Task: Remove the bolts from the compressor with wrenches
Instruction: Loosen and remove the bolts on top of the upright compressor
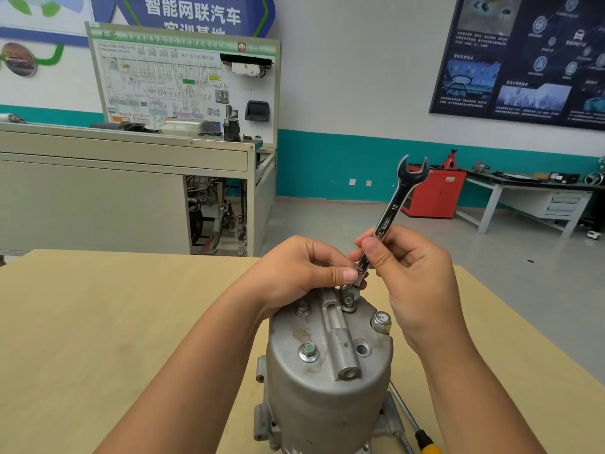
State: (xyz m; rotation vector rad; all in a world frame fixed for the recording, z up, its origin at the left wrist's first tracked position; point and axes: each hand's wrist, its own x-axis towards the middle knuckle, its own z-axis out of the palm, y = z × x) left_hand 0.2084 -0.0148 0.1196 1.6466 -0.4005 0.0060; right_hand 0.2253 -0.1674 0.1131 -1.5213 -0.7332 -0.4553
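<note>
Head view, right hand [415,273] gripping flat polished-metal wrench [393,211], domed grey cast-metal compressor [327,404]

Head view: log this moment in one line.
right hand: holds wrench | left hand: pinches wrench's lower end | wrench: at far bolt | compressor: upright on table

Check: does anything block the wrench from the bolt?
Nothing visible does. The lower end of the wrench sits at the far bolt of the compressor; the left hand pinches it just above, the right hand grips the shaft.
</note>
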